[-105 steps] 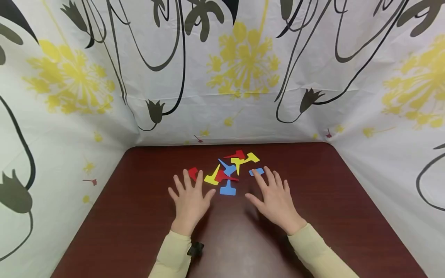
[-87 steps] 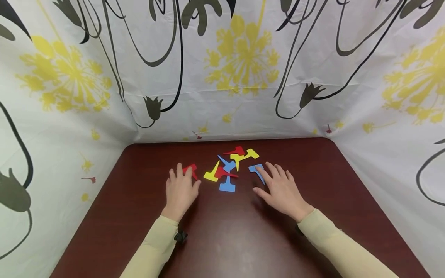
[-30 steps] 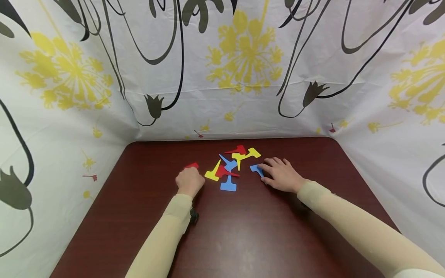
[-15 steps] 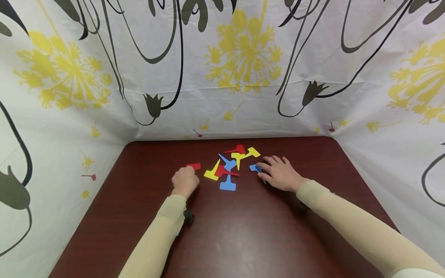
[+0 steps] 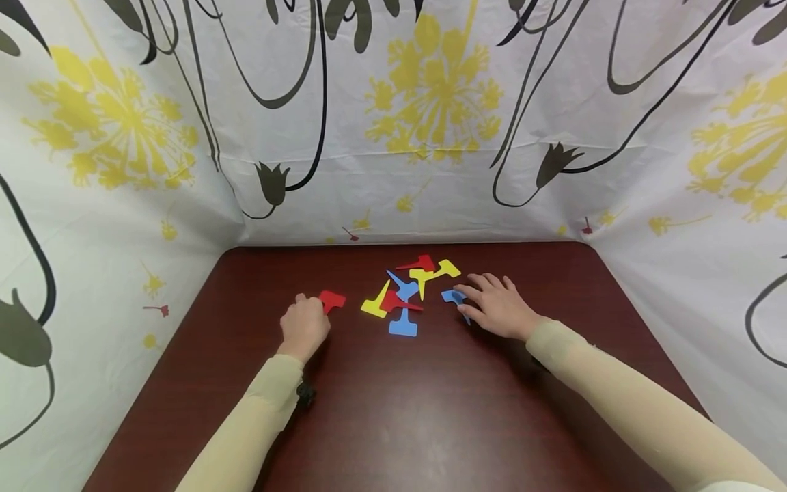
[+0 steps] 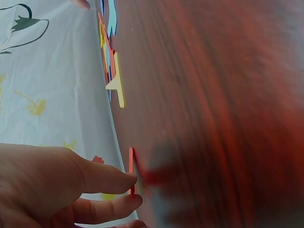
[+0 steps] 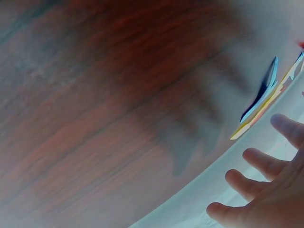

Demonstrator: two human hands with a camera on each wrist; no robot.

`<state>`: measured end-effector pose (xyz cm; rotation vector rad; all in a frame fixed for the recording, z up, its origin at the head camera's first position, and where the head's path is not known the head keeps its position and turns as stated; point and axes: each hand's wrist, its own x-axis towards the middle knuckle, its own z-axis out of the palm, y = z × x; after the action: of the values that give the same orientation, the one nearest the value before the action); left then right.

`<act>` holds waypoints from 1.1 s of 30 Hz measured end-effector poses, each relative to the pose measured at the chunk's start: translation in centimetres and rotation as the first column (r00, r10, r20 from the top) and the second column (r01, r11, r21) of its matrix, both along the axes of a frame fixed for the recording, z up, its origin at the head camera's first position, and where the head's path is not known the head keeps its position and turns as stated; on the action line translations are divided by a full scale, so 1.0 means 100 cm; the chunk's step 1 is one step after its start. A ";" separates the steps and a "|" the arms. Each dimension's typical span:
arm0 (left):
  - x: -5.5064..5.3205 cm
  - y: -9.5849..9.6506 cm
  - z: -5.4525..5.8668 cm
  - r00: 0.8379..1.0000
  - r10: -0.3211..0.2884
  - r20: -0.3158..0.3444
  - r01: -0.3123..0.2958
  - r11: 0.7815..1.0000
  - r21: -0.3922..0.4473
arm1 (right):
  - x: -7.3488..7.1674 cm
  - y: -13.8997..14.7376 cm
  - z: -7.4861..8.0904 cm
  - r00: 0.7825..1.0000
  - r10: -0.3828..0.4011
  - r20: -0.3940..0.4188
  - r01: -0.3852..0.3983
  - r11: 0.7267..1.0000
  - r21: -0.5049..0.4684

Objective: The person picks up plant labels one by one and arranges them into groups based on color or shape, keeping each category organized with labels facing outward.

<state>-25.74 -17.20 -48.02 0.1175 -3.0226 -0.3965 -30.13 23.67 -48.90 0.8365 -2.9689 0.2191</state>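
Note:
My left hand (image 5: 304, 328) pinches a red T-shaped plant label (image 5: 333, 299) at the left of the pile. In the left wrist view, the label's thin edge (image 6: 131, 160) shows between thumb and finger. My right hand (image 5: 501, 311) hovers with spread, relaxed fingers over a blue T-shaped plant label (image 5: 451, 296). Part of this label is hidden beneath the fingers; whether they touch it, I cannot tell. Between the hands lie a yellow label (image 5: 374, 307), a red label (image 5: 393, 302) and a blue label (image 5: 402, 326), partly overlapping.
Behind these, another blue label (image 5: 406, 290), a red one (image 5: 424, 262) and yellow ones (image 5: 449, 268) lie close together. The dark wooden table (image 5: 393, 410) has rounded far corners. A white patterned cloth (image 5: 344, 191) hangs around its back and sides.
My left hand has closed on the red label and pulled it a little left, toward me, away from the pile. The right hand has lowered over the blue label and stays nearly still.

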 end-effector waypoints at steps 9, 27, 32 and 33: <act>0.028 -0.037 -0.001 0.997 0.012 -0.080 -0.015 0.999 -0.042 | 0.002 0.004 -0.004 1.000 0.007 -0.009 -0.007 1.000 0.005; 0.091 -0.087 0.002 0.989 -0.007 -0.145 -0.003 0.998 -0.065 | 0.007 0.003 -0.006 1.000 0.012 -0.012 -0.012 1.000 0.002; 0.105 -0.094 0.000 0.990 0.022 -0.137 -0.029 0.998 -0.049 | 0.009 0.001 -0.005 1.000 0.014 -0.011 -0.014 1.000 -0.001; 0.107 -0.095 -0.001 0.991 0.028 -0.129 -0.034 0.998 -0.044 | 0.009 0.001 -0.005 1.000 0.014 -0.010 -0.014 1.000 0.002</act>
<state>-15.01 -26.69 -48.09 0.1296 -2.8972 -0.3183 -29.21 23.75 -49.43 0.8559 -2.9556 0.2125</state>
